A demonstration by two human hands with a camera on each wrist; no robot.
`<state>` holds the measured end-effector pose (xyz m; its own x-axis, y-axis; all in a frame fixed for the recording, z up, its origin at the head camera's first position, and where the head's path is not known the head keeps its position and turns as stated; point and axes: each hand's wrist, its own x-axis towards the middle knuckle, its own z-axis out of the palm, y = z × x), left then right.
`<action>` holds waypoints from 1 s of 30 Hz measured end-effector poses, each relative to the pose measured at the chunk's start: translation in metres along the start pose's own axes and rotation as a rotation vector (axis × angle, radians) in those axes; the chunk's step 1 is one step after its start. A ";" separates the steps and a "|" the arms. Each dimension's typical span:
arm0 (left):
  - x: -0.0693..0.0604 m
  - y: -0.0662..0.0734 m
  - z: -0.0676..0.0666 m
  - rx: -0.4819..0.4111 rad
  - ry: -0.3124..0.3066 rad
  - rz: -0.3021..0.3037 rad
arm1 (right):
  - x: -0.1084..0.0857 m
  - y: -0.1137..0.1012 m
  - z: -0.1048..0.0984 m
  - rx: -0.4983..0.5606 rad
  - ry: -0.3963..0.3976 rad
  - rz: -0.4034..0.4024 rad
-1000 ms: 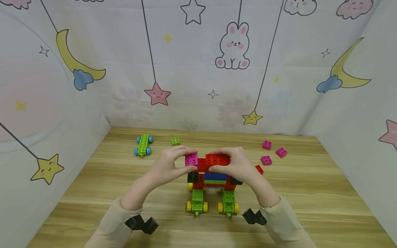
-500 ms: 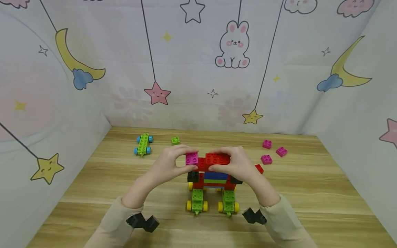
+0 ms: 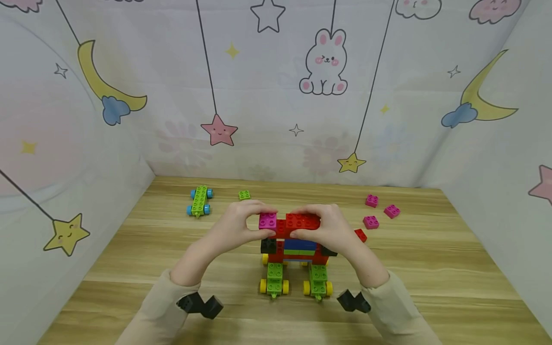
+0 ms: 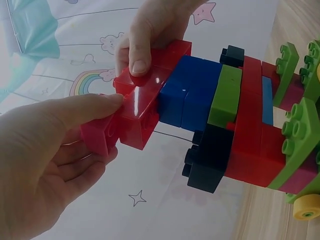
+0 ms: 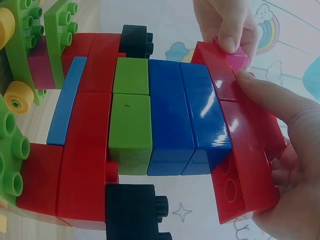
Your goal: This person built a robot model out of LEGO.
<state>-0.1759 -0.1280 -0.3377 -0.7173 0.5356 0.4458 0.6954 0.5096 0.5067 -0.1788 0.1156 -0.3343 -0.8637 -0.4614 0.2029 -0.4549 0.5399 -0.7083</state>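
Note:
Between thumb and fingers my left hand (image 3: 235, 227) pinches a pink brick (image 3: 267, 220) at the left end of the model's top. My right hand (image 3: 331, 229) grips a red brick (image 3: 302, 221) on the same top row, fingers behind and thumb in front. Below, the left wrist view shows long red bricks (image 4: 142, 102) bridging a column of blue bricks (image 4: 192, 92) and green bricks (image 4: 226, 95). Black bricks (image 3: 268, 246) jut out at both sides. The model stands upright on green wheeled bases (image 3: 275, 280) with yellow wheels. How firmly the pink brick is seated cannot be told.
Back left on the wooden table (image 3: 142, 249) lie a green car base (image 3: 200, 201) with blue wheels and a small green brick (image 3: 244, 195). To the right are several pink bricks (image 3: 371, 222) and a red brick (image 3: 361, 235). Printed cloth walls surround the table.
My left hand and the pink brick have edged slightly to the right, toward the red brick. My right hand and the model stay nearly still.

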 end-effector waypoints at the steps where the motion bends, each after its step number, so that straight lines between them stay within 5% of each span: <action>1: 0.000 0.001 0.000 0.002 -0.005 -0.004 | 0.000 0.000 0.000 0.001 0.000 0.001; 30: 0.006 0.000 -0.005 0.031 -0.064 0.001 | 0.001 0.003 0.001 -0.004 0.006 0.005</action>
<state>-0.1803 -0.1277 -0.3316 -0.7131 0.5772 0.3980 0.6977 0.5289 0.4831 -0.1806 0.1162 -0.3366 -0.8669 -0.4550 0.2034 -0.4517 0.5446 -0.7067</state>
